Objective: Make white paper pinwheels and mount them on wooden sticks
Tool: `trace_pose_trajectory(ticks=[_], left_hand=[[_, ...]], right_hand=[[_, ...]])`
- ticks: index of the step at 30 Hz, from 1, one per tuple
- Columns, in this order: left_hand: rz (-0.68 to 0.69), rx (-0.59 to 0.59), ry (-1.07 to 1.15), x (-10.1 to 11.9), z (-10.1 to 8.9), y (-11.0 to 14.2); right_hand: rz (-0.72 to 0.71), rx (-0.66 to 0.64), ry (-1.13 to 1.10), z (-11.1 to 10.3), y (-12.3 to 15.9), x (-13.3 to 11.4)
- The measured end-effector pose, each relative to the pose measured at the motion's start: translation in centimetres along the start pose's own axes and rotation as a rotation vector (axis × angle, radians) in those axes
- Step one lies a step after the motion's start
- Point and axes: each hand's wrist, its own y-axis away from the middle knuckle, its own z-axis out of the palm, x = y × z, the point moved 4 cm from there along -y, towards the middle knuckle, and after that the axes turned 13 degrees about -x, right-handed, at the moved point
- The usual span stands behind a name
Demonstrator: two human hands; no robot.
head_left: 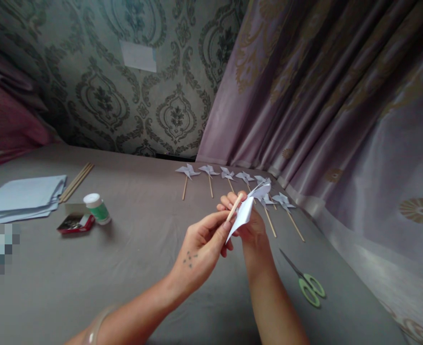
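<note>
Above the table my left hand (206,239) is closed on a thin wooden stick (234,207), thumb pressed along it. A white paper pinwheel (245,214) is held edge-on against the stick, its folded blades pointing up and down. My right hand (253,224) is closed round the pinwheel from behind; its palm and some fingers are hidden by the paper. Where stick and paper meet cannot be made out. Just beyond my hands lie several finished-looking pinwheels on sticks (188,171), spread in a curved row.
Green-handled scissors (309,286) lie at the right. To the left are a white-and-green bottle (98,209), a small red box of metal pins or tacks (75,223), wooden sticks (76,183) and stacked white paper (20,194). Curtains (304,96) hang along the table's right edge.
</note>
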Motion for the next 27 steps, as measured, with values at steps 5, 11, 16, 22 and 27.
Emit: trace_pose_trajectory(ticks=[5, 11, 16, 22, 27], left_hand=[[-0.005, -0.009, -0.029, 0.08, 0.06, -0.01], [-0.002, -0.021, -0.042, 0.33, 0.12, 0.04], [0.004, -0.022, -0.029, 0.46, 0.21, 0.03], [0.003, -0.020, -0.027, 0.57, 0.25, 0.16], [0.001, -0.015, -0.036, 0.45, 0.17, 0.23]], right_hand=[[-0.016, 0.005, 0.006, -0.04, -0.10, -0.03], [-0.028, -0.044, -0.009, -0.04, -0.07, 0.03], [-0.029, -0.050, -0.016, 0.01, -0.04, 0.01], [-0.021, -0.058, -0.025, 0.18, -0.14, 0.00], [-0.025, -0.056, -0.024, 0.20, -0.13, -0.07]])
